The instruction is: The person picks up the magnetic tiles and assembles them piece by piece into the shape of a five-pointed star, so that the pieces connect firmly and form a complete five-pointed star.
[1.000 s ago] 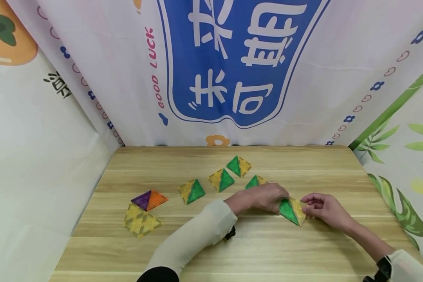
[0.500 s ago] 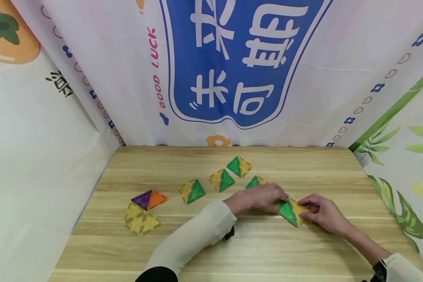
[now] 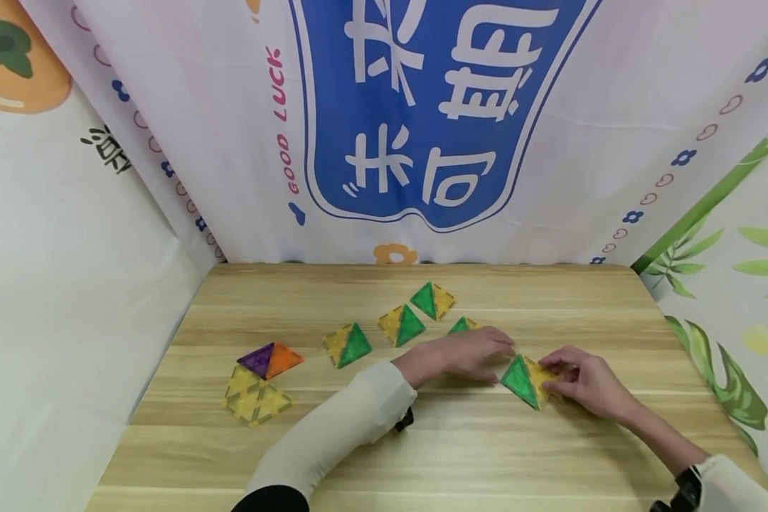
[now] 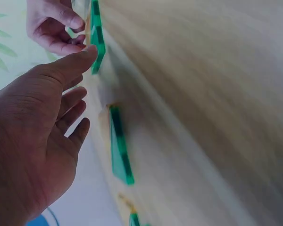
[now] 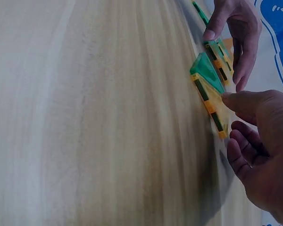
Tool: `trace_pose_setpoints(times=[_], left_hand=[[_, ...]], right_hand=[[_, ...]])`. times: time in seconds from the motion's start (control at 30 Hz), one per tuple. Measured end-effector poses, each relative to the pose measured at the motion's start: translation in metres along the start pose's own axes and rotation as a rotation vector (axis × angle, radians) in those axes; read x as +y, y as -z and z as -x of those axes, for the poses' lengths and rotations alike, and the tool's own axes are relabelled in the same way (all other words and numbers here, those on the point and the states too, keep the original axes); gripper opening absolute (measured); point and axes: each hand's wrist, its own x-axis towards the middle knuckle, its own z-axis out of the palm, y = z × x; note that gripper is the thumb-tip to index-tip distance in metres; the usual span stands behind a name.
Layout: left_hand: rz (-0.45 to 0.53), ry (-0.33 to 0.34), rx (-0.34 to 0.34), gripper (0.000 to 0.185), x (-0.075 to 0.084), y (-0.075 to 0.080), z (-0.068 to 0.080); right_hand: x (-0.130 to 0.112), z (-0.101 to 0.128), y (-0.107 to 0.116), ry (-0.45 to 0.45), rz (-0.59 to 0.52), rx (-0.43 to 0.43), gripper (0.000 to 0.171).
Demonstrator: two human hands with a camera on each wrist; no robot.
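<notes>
Three green-yellow pairs (image 3: 400, 326) — behind hands (image 3: 470, 353)

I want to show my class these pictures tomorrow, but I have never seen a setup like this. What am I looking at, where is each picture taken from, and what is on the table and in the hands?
No machine here: a person's two bare hands work at a wooden table. The wide picture comes from a camera on the person's head; the two close, tilted ones come from cameras on each wrist. On the table lie flat triangular tiles, joined in green-and-yellow pairs, plus a purple-and-orange pair above a yellow piece. The right hand pinches the nearest green-and-yellow pair. The left hand, fingers straight, lies beside it over another pair.
</notes>
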Motion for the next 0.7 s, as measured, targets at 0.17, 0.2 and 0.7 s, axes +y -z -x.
trace_pose_setpoints(times=[0.17,0.2,0.7], left_hand=[[-0.030,0.043,0.063,0.058,-0.011,0.012,0.029],[-0.038,0.048,0.078,0.057,-0.013,0.015,0.037],[-0.004,0.174,0.266,0.053,-0.058,0.033,0.154]], right_hand=[[-0.009,-0.006,0.001,0.040,0.017,0.002,0.031],[-0.012,-0.007,0.000,0.052,0.023,0.000,0.030],[-0.088,-0.031,-0.045,0.338,0.159,-0.276,0.045]])
